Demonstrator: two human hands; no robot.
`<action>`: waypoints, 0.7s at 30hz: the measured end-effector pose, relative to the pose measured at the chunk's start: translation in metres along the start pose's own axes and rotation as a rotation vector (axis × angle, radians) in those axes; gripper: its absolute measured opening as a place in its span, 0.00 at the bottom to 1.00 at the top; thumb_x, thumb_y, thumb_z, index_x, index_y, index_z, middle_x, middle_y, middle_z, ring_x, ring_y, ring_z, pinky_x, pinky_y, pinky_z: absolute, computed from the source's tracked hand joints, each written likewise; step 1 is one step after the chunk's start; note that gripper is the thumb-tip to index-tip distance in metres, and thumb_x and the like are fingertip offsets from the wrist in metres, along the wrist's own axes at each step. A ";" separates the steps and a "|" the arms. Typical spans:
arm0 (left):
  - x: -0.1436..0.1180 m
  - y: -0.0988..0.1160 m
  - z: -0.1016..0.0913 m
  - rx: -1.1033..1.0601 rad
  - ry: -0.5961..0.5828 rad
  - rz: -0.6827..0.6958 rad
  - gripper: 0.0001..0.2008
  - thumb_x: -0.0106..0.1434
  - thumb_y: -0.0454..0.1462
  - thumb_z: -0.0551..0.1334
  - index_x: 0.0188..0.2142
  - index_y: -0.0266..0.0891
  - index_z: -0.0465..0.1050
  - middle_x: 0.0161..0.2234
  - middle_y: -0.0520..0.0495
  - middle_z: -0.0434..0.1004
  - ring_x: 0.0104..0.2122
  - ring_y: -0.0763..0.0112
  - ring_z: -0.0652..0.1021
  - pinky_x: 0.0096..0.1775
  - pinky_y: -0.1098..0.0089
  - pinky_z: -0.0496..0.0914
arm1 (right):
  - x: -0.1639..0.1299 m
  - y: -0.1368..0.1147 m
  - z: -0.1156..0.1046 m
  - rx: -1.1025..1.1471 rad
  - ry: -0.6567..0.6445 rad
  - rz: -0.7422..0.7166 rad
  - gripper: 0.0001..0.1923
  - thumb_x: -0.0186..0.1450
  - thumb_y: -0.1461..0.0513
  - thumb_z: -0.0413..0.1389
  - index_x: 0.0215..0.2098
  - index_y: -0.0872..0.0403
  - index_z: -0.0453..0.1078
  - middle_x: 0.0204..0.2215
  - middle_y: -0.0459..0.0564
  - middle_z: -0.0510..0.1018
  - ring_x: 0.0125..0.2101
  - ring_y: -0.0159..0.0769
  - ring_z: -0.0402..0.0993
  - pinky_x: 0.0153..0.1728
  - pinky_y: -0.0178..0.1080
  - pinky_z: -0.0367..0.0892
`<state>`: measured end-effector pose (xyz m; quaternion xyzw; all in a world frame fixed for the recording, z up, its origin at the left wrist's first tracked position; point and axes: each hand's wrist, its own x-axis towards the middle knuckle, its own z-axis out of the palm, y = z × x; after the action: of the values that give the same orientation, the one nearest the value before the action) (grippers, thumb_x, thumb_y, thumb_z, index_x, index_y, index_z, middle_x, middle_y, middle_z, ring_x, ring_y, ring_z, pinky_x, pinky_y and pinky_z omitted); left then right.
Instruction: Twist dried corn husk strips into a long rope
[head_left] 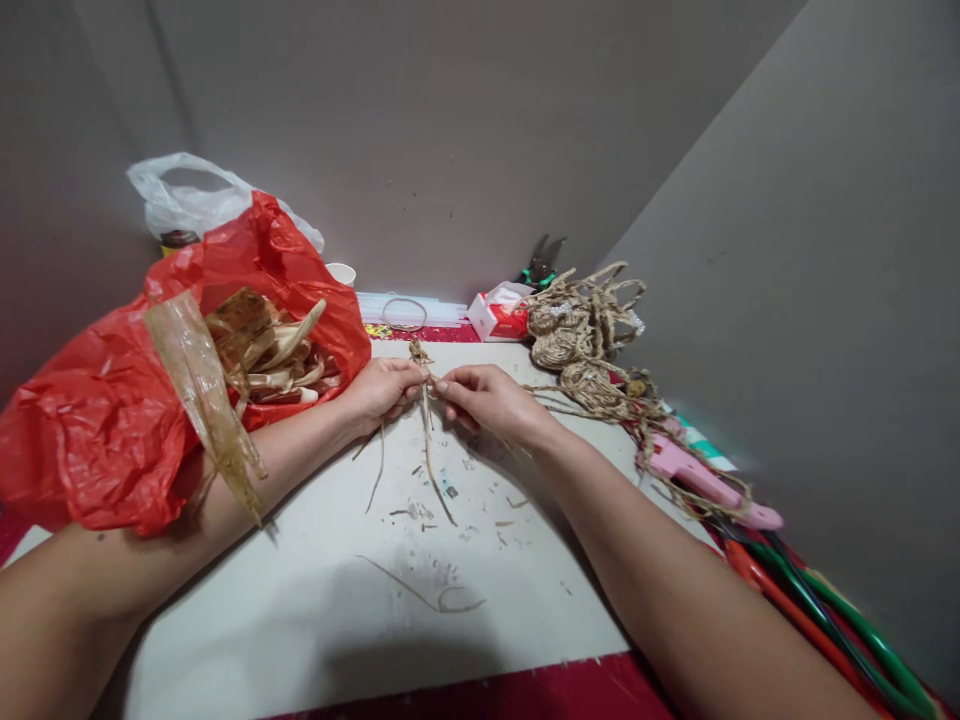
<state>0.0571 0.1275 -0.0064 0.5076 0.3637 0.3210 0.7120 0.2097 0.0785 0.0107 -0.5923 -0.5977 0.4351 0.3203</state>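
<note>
My left hand [390, 388] and my right hand [484, 398] meet over the white board [300, 610], both pinching thin dried-leaf strands [427, 430]. The strands run from a small knotted bundle [418, 352] just beyond my fingertips. One loose end hangs toward me between the hands, and others trail below my left hand. My fingers partly cover where the strands cross. Beside my left forearm a red plastic bag [82, 430] holds dried leaf husks [300, 375]. A wide brown leaf strip [202, 375] drapes over that forearm.
Coiled twisted-cord pieces [566, 345] lie at the right, near a tissue pack [506, 312] and green-handled pruning shears [541, 265]. A pink glue gun [697, 475] rests along the right edge. Clear sticks [446, 312] and a white cup [341, 273] stand at the back. Leaf scraps [427, 515] dot the board.
</note>
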 end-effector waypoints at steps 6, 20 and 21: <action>0.002 -0.006 0.001 0.184 0.098 0.107 0.06 0.54 0.35 0.60 0.23 0.34 0.69 0.14 0.57 0.63 0.11 0.86 0.55 0.16 0.75 0.45 | 0.001 0.000 0.005 -0.207 0.082 -0.050 0.13 0.59 0.63 0.48 0.17 0.56 0.64 0.09 0.40 0.64 0.10 0.23 0.54 0.14 0.30 0.50; -0.002 -0.004 0.008 -0.012 0.070 -0.007 0.04 0.52 0.32 0.61 0.22 0.32 0.70 0.10 0.57 0.55 0.10 0.85 0.53 0.16 0.76 0.42 | -0.010 -0.006 0.040 -0.647 0.307 -0.160 0.13 0.62 0.63 0.45 0.29 0.55 0.71 0.23 0.51 0.76 0.25 0.36 0.70 0.29 0.34 0.59; -0.002 -0.003 0.008 -0.032 0.085 -0.025 0.03 0.52 0.31 0.61 0.24 0.31 0.71 0.10 0.57 0.56 0.10 0.85 0.53 0.15 0.76 0.43 | -0.012 -0.008 0.040 -0.667 0.269 -0.173 0.13 0.63 0.63 0.44 0.30 0.55 0.71 0.24 0.51 0.76 0.25 0.35 0.70 0.29 0.34 0.59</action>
<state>0.0626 0.1213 -0.0071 0.4775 0.3947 0.3391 0.7079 0.1719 0.0620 0.0027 -0.6633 -0.7071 0.1059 0.2208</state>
